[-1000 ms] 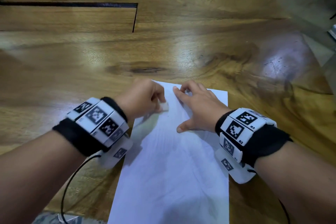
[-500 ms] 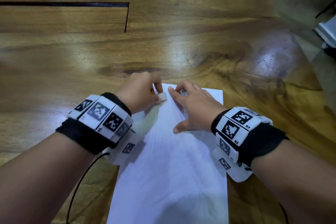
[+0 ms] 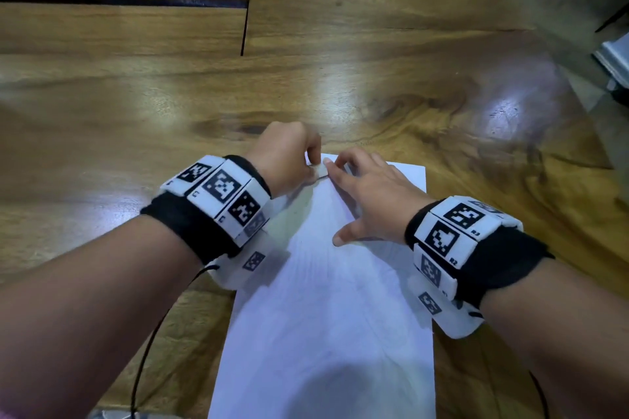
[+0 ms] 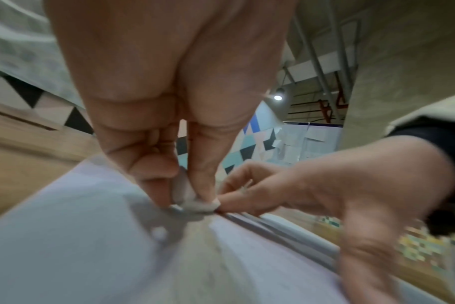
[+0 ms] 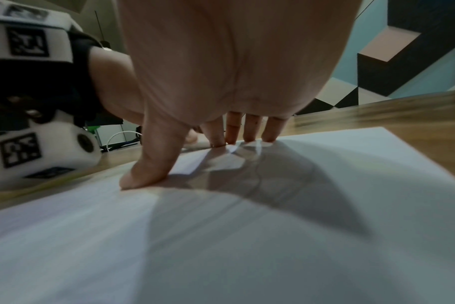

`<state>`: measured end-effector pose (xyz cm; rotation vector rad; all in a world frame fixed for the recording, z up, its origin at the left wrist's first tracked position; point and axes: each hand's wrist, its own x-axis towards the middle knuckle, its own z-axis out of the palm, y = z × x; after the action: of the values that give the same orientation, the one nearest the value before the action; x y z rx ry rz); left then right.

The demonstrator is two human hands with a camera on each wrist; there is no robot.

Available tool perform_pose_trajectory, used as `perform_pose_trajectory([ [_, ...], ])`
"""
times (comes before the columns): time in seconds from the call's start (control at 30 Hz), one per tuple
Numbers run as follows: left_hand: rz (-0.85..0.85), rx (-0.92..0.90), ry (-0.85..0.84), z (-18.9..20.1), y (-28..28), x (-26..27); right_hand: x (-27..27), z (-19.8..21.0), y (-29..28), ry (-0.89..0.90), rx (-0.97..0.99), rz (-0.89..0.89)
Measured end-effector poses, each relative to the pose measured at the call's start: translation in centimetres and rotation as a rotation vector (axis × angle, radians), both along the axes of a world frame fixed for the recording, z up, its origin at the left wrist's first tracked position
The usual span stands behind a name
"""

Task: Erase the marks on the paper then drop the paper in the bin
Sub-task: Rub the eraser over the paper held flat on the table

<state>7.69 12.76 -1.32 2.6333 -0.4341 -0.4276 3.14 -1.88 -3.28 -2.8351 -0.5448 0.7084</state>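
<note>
**Eraser working up to the paper's far corner**

The paper is lying flat on the counter, beneath both hands. The left hand is pinching a small white eraser against the sheet's far edge, farther up than a second ago and now touching the right hand's index fingertip. The right hand is pressing spread fingers down, steadying the sheet. Erasing probably is finishing; no bin is showing.

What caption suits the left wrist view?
Left hand pinches a white eraser against the paper beside the right hand.
</note>
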Motion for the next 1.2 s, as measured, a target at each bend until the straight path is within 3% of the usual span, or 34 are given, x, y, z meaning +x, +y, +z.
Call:
perform_pose_trajectory([
  [0.2, -0.217, 0.037, 0.173, -1.1, 2.0, -4.9, 0.0, 0.1, 0.1, 0.015, -0.021, 0.006],
  [0.43, 0.029, -0.014, 0.013, -0.8, 1.1, -0.6, 0.0, 0.2, 0.0, 0.010, -0.023, 0.010],
  [0.67, -0.126, 0.030, 0.250, -0.9, 3.1, -4.9, 0.0, 0.2, 0.1, 0.008, -0.032, 0.013],
  [0.83, 0.063, -0.008, 0.012, -0.4, 1.5, -0.9, -0.1, 0.3, 0.1, 0.004, -0.029, 0.003],
  [1.07, -0.093, 0.013, 0.228, -0.8, 3.9, -6.1, 0.0, 0.2, 0.1, 0.012, -0.032, 0.007],
  [1.2, 0.005, -0.020, 0.096, -0.7, 3.2, -3.6, 0.0, 0.1, 0.2, 0.000, -0.041, 0.010],
])
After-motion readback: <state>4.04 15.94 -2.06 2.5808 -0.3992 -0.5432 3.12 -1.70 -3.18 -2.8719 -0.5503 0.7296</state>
